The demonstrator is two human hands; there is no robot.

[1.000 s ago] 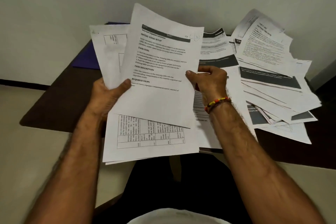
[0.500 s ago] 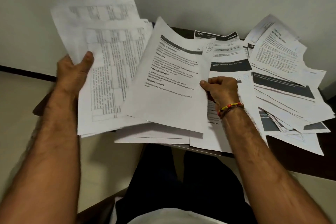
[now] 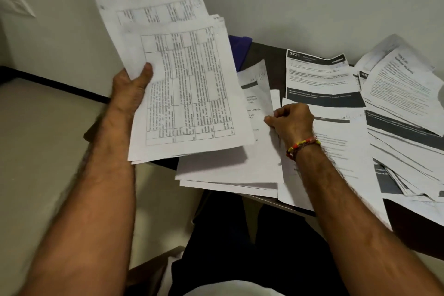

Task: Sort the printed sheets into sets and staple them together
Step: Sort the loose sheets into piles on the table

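My left hand [image 3: 131,87] grips a small stack of table-printed sheets [image 3: 185,94], held up and tilted over the table's left edge, thumb on the top page. My right hand [image 3: 292,121], with a beaded bracelet at the wrist, pinches the right edge of a text sheet with a dark header bar [image 3: 258,113]; this sheet lies low on a short pile of sheets [image 3: 228,175] at the table's near edge. The held stack hides its left half. No stapler is visible.
A dark brown table [image 3: 271,60] stands against a pale wall. Many loose printed sheets [image 3: 403,122] spread over its right side, one headed 2721 [image 3: 319,74]. A purple folder [image 3: 237,53] lies at the back. My lap is below the table edge.
My right hand has lowered the header sheet flat onto the near pile. My left hand has brought the table-printed stack rightward, over that sheet's left half.
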